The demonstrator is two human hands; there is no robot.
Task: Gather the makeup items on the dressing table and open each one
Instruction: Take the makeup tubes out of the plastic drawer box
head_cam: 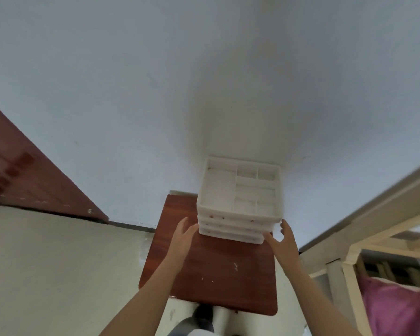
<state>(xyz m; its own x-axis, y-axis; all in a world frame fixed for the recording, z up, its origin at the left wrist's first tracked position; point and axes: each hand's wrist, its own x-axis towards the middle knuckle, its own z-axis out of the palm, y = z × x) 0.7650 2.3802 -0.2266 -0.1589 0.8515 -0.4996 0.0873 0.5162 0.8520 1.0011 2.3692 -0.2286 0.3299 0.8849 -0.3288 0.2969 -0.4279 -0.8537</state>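
A white plastic organiser (238, 209) with drawers stands at the far right corner of a small reddish-brown dressing table (211, 275), against the wall corner. Its top tray is split into several compartments, and I see nothing lying in them. My left hand (183, 236) reaches toward the organiser's lower left corner with straight fingers. My right hand (283, 238) is at the lower right corner, fingers spread, one finger touching the bottom drawer. No makeup item shows in view.
Pale walls meet in a corner behind the table. A dark red wooden door (29, 180) lies at the left. A cream wooden frame (364, 241) and pink fabric (395, 309) sit at the right. The floor is pale.
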